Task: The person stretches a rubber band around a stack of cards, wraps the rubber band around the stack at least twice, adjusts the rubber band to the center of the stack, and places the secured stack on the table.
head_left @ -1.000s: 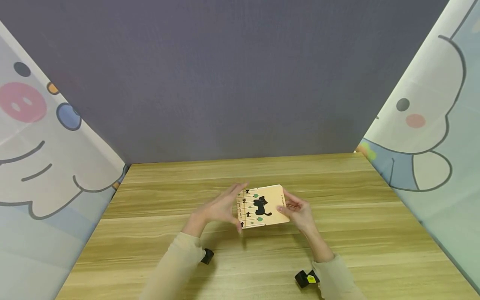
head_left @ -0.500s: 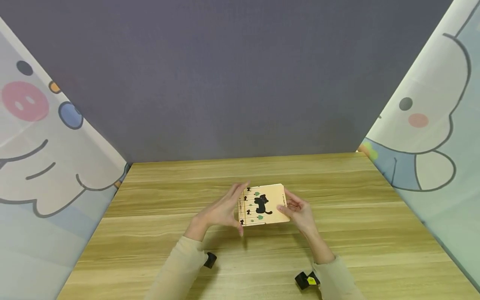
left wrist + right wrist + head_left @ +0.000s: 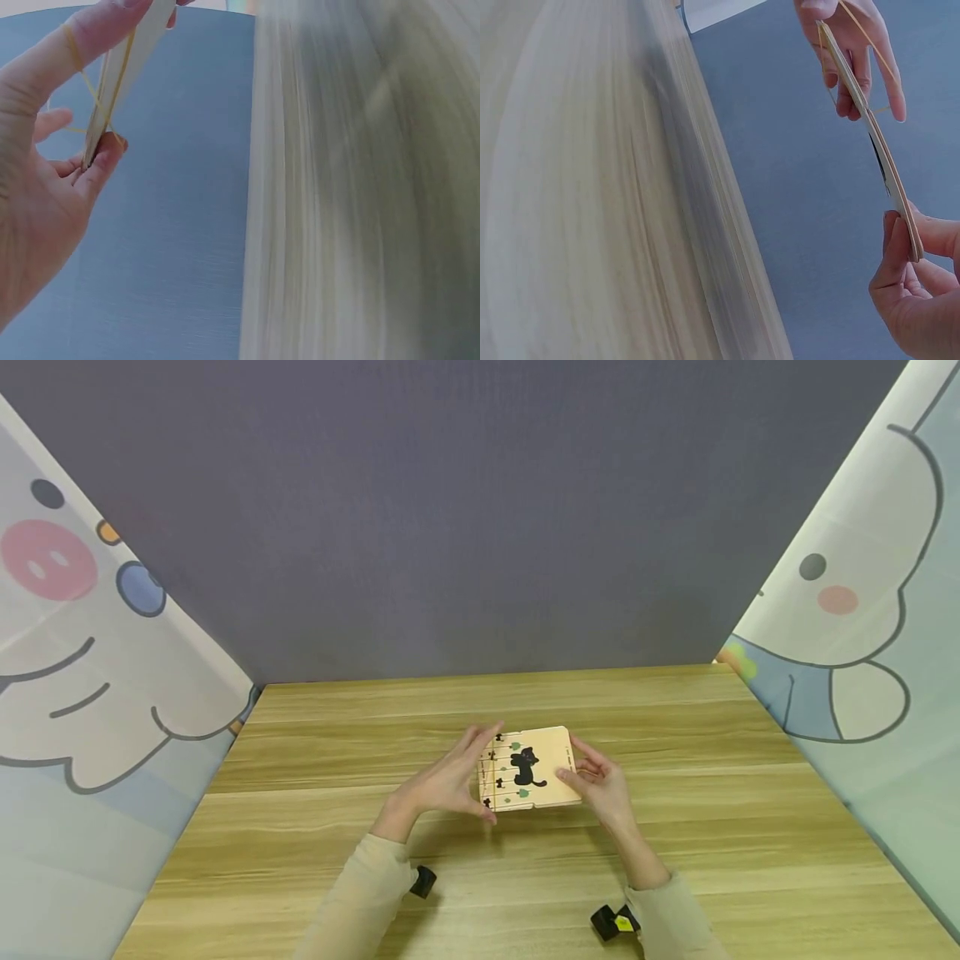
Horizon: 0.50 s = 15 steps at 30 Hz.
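A thin cream cat-print booklet or stack of cards (image 3: 555, 752) is held above the table, its layers visible edge-on in the right wrist view. My right hand (image 3: 606, 792) pinches its right end, thumb on the printed face and fingers behind. A thin yellow rubber band (image 3: 493, 777) crosses the printed face near the left end. My left hand (image 3: 444, 783) spans that end, thumb near the lower edge and fingers near the upper one. In the left wrist view, the band (image 3: 129, 52) loops over the thumb and stretches toward the other fingers.
Beneath the hands is a wood-grain table (image 3: 315, 752). A dark grey panel (image 3: 480, 527) rises behind it. Cartoon-printed curtains (image 3: 862, 693) hang at both sides. Black wrist devices (image 3: 423, 882) sit by the sleeves.
My left thumb has shifted slightly up and right, closer to the booklet's lower edge. The band's strands on the printed face have spread apart. My right hand keeps its pinch.
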### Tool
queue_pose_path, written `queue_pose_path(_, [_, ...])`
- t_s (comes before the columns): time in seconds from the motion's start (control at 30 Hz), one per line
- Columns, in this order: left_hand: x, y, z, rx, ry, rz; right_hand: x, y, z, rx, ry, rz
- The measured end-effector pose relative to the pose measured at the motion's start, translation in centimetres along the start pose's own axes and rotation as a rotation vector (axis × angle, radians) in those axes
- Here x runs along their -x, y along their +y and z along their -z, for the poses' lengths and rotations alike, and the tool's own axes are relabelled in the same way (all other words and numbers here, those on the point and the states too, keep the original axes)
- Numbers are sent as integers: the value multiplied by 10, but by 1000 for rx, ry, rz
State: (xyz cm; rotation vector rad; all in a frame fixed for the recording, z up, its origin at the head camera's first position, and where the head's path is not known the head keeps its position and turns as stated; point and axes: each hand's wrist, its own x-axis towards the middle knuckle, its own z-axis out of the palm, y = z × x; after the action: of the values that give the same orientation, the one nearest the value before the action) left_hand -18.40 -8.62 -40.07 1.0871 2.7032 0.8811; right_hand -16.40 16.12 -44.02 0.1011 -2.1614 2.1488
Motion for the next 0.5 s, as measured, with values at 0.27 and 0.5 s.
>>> queue_pose_path(0.27, [1, -4, -10, 124, 128, -62, -1, 0, -1, -16, 25, 6])
queue_pose_path(0.5, [2, -2, -18, 251, 210, -47, -2, -7, -1, -63, 34, 14])
